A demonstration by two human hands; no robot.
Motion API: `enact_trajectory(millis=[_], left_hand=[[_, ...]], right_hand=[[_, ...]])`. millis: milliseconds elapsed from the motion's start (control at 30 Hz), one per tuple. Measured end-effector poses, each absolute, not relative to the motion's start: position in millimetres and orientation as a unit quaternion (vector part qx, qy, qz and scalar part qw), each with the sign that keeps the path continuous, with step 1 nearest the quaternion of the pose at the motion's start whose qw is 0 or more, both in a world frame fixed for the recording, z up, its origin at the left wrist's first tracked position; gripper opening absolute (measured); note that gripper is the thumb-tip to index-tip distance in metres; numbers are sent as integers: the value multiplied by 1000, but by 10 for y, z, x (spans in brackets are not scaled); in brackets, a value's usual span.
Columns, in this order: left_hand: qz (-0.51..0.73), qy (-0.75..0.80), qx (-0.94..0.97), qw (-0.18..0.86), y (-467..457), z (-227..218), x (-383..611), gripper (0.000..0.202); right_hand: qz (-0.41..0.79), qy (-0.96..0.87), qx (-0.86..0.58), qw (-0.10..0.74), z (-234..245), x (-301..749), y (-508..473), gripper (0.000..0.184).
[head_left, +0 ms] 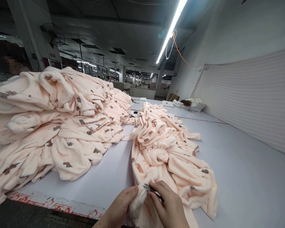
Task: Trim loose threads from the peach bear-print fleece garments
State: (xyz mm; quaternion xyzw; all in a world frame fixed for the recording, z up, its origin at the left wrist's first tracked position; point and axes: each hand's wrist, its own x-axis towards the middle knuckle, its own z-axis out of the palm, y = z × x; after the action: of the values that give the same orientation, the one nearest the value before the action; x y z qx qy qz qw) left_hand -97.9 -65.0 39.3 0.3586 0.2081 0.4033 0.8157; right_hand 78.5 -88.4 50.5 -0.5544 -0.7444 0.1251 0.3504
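Observation:
At the table's front edge, my left hand [120, 204] is closed on the fluffy edge of a pale pink fleece garment [154, 158] with small brown printed figures. Thread snips [149, 188] with dark handles and metal blades are gripped in my right hand [168, 202]. Their tips lie against the fluffy edge, just right of my left thumb. From my hands the garment cloth runs back into a heap of the same fleece. Its lower part hangs toward me and partly leaves the view.
A large pile of matching pink garments [68, 126] covers the left side of the table [247, 177]. Stacked papers or cloth pieces [192, 105] lie at the far right by a striped hanging sheet [249, 95]. A person's blurred form [14, 65] is at the far left.

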Motion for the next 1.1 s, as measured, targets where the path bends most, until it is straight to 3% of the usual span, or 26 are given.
enact_trajectory(millis=[367, 700, 900, 1000, 1100], left_hand=[[399, 232, 374, 804, -644, 415, -962, 28], [426, 230, 317, 816, -639, 417, -832, 27], [414, 249, 338, 807, -618, 422, -760, 22], [472, 295, 333, 762, -486, 383, -783, 20], [552, 328, 328, 693, -188, 283, -813, 22]], right_hand=[[172, -719, -586, 331, 652, 881, -911, 16], [25, -770, -551, 320, 382, 763, -1085, 24], [160, -717, -572, 364, 493, 872, -978, 18], [229, -659, -592, 403, 464, 1055, -1081, 16], [278, -647, -610, 363, 173, 1152, -1439, 23]])
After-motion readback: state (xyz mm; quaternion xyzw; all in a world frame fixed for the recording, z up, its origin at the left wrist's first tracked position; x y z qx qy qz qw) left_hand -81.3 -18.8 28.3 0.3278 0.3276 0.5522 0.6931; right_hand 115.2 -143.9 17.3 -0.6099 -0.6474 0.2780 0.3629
